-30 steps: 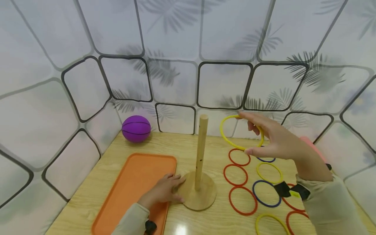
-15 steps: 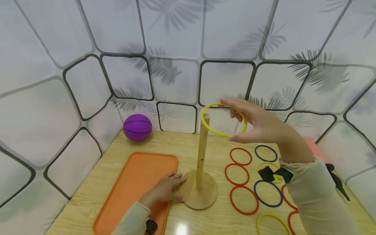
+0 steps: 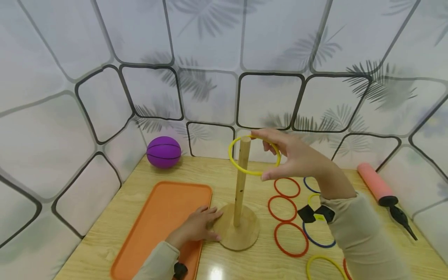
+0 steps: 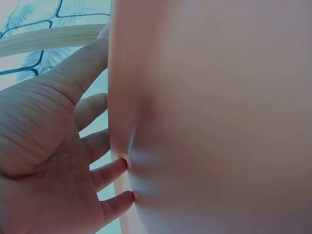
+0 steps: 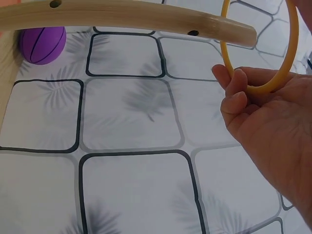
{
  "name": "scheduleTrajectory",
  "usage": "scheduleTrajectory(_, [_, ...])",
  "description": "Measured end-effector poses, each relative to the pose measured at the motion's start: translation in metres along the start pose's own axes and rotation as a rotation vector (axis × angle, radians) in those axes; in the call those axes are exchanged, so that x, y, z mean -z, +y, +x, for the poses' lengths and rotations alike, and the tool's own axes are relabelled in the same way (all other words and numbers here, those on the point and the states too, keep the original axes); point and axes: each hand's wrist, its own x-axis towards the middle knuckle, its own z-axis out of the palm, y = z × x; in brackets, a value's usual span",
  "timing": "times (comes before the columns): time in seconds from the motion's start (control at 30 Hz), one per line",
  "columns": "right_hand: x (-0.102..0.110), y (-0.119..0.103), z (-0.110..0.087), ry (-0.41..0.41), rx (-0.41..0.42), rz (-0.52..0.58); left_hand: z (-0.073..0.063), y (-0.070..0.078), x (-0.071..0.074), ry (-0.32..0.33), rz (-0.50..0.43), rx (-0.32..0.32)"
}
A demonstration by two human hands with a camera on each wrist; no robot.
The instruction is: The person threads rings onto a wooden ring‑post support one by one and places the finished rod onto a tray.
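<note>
Yellow ring (image 5: 293,30); thin, round; in right hand (image 3: 295,157)

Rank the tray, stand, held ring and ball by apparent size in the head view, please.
1. Tray, even partly covered
2. Stand
3. Held ring, judged by its outline
4. Ball

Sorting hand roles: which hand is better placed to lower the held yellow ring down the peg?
Right, I'd say: the right hand pinches the yellow ring at the top of the peg; the left hand is low, at the base.
</note>
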Motion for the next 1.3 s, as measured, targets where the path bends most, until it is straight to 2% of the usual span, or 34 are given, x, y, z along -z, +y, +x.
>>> scheduleTrajectory(0.27, [-0.017, 0.012, -0.013, 0.018, -0.034, 0.115, -0.001, 0.0, 0.0, 0.003, 0.014, -0.004])
scheduleTrajectory(0.57, [-0.039, 0.022, -0.029, 0.005, -0.145, 0.035, -0.001, 0.0, -0.001, 0.011, 0.009, -0.009])
scheduleTrajectory(0.9, [-0.069, 0.032, -0.05, 0.006, -0.296, 0.023, -0.001, 0.0, -0.001, 0.024, -0.002, -0.015])
scheduleTrajectory(1.3, [-0.113, 0.046, -0.073, 0.016, -0.385, 0.079, 0.0, 0.001, 0.0, 0.03, -0.013, -0.008])
